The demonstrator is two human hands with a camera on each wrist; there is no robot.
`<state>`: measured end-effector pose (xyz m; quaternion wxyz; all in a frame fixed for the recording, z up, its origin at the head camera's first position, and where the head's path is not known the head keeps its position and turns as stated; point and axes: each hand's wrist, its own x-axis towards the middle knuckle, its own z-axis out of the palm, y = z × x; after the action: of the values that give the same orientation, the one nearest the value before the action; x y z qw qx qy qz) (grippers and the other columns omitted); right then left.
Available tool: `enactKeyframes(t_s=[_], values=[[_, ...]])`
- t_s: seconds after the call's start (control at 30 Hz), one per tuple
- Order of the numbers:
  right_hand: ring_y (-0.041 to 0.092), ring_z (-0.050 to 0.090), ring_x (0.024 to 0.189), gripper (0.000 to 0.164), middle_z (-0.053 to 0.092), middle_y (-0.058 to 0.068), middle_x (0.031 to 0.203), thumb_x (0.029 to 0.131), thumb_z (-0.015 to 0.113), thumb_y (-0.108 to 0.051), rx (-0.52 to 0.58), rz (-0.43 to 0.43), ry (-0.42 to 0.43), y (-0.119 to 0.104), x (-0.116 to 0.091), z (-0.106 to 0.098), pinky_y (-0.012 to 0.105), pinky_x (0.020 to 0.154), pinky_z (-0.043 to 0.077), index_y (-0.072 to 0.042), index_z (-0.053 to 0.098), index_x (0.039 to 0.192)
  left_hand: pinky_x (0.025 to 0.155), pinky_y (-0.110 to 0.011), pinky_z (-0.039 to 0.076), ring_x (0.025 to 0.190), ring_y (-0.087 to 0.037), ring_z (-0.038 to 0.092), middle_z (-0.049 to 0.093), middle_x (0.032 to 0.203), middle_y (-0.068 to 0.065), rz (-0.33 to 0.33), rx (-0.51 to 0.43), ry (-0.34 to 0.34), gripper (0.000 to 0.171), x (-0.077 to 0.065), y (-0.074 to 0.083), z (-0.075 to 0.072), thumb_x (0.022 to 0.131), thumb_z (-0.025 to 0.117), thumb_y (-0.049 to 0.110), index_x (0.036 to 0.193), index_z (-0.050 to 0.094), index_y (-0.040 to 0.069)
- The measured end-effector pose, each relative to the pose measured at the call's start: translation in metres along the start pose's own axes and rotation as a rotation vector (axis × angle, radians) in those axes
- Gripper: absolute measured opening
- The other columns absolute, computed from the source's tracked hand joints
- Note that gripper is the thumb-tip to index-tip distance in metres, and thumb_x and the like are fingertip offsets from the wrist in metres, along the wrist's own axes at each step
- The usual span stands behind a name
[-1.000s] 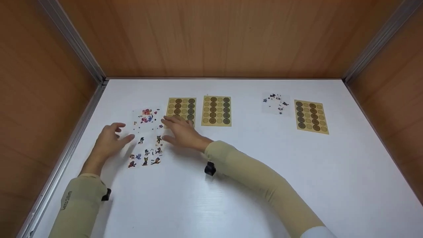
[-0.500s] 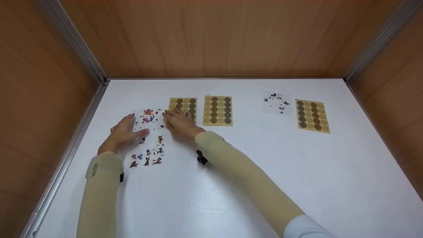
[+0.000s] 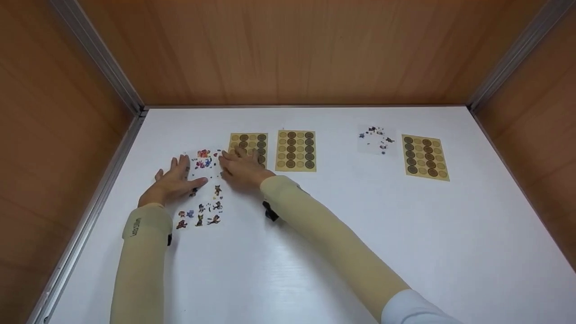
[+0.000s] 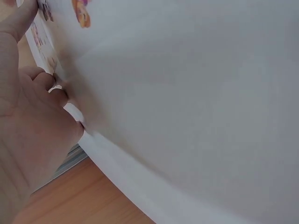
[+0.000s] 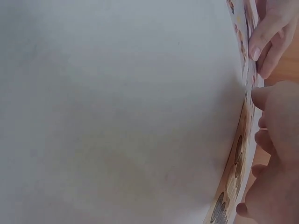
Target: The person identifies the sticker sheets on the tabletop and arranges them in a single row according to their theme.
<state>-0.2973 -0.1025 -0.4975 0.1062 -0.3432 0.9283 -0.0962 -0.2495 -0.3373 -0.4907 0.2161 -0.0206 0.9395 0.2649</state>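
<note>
The left hand [image 3: 174,182] is spread, its thumb and fingers along the left side of a clear sheet of small multicoloured stickers [image 3: 204,163], which lies on the white tabletop [image 3: 315,252]. The right hand [image 3: 243,171], its fingers loosely extended and grasping nothing, is at that sheet's right side and partly covers a tan rectangular sheet of round brown and dark stickers [image 3: 262,143]. Nearer the person lies a clear sheet of cartoon-animal stickers [image 3: 200,220]. The beige left sleeve [image 3: 138,270] bears dark lettering [image 3: 135,227], too blurred to read surely.
</note>
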Motion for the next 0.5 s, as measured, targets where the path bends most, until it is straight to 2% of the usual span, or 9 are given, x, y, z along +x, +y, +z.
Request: enactKeyframes(t_s=[0.2, 0.37, 0.5], values=[[0.030, 0.007, 0.155, 0.062, 0.019, -0.003, 0.168, 0.108, 0.041, -0.046, 0.028, 0.024, -0.020, 0.0053, 0.0010, -0.0001, 0.069, 0.119, 0.004, -0.023, 0.024, 0.163, 0.116, -0.063, -0.018, 0.150, -0.040, -0.018, -0.011, 0.165, -0.022, 0.028, 0.018, 0.001, 0.114, 0.0007, 0.0015, -0.0016, 0.093, 0.056, 0.068, 0.160, -0.009, 0.003], [0.028, 0.003, 0.156, 0.069, 0.015, -0.007, 0.169, 0.106, 0.042, -0.050, 0.074, 0.035, -0.024, 0.0083, 0.0022, 0.0020, 0.067, 0.120, 0.000, -0.025, 0.016, 0.164, 0.115, -0.065, -0.017, 0.148, -0.048, -0.016, -0.013, 0.163, -0.028, 0.019, 0.014, -0.005, 0.112, -0.0003, 0.0022, -0.0022, 0.094, 0.058, 0.066, 0.161, -0.008, 0.005], [0.027, 0.002, 0.156, 0.072, 0.013, -0.010, 0.169, 0.105, 0.044, -0.052, 0.096, 0.048, -0.016, 0.0082, 0.0031, 0.0031, 0.065, 0.120, -0.002, -0.026, 0.012, 0.164, 0.116, -0.063, -0.018, 0.150, -0.045, -0.014, -0.009, 0.164, -0.026, 0.034, 0.034, 0.003, 0.109, -0.0017, 0.0027, -0.0025, 0.095, 0.057, 0.065, 0.161, -0.005, 0.005]])
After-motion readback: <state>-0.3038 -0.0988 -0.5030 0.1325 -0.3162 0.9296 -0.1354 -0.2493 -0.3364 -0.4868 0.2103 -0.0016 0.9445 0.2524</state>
